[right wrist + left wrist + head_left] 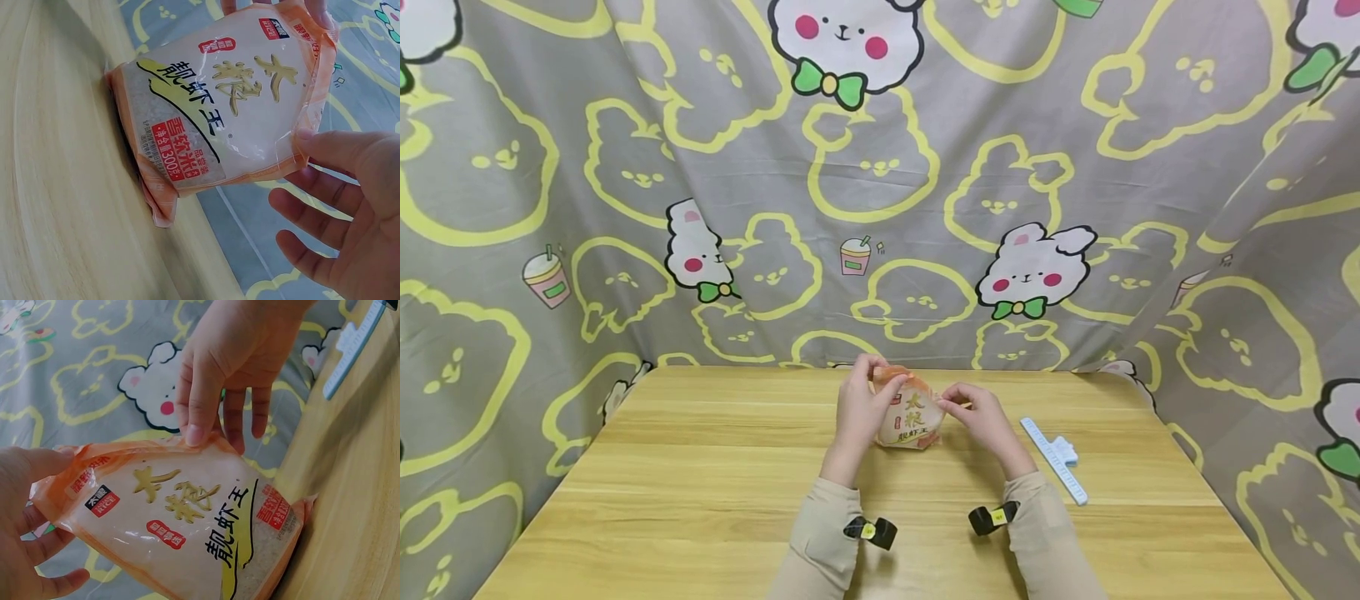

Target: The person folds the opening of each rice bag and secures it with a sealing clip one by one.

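A small bag of rice (910,421), white and orange with gold lettering, stands upright on the wooden table between both hands. My left hand (863,408) pinches its top left corner, thumb on the front and fingers behind. On the other side my right hand (981,417) pinches the bag's right edge near the top. In the left wrist view, the right thumb (201,419) presses on the upper edge of the rice bag (181,512). The right wrist view shows rice grains through a clear lower part of the bag (206,119), whose bottom meets the tabletop.
A light blue bag clip (1054,458) with ruler-like marks lies on the table (700,483) to the right of my right hand. Behind the table hangs a grey curtain (880,242) with cartoon prints, which also closes off both sides. A small black camera sits at each wrist.
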`<action>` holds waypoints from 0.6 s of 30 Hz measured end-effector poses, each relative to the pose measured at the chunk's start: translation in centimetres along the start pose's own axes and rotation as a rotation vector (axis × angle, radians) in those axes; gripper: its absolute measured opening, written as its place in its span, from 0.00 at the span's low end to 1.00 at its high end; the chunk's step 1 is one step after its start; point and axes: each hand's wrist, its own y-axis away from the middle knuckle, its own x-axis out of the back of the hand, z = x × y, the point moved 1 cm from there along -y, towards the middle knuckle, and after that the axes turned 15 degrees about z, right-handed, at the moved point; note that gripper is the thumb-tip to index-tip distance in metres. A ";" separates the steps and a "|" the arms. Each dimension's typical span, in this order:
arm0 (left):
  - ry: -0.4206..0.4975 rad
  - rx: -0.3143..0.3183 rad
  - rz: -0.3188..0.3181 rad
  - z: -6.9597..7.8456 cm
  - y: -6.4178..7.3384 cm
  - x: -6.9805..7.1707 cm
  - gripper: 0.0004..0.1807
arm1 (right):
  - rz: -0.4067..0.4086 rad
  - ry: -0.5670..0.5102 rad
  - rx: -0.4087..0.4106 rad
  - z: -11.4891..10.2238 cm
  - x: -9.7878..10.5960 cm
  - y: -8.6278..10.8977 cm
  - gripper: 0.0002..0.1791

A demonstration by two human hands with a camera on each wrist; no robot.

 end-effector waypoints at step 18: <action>-0.021 -0.018 0.030 -0.3 0.0 -0.1 0.17 | 0.013 -0.005 0.014 0.0 -0.2 0.2 0.05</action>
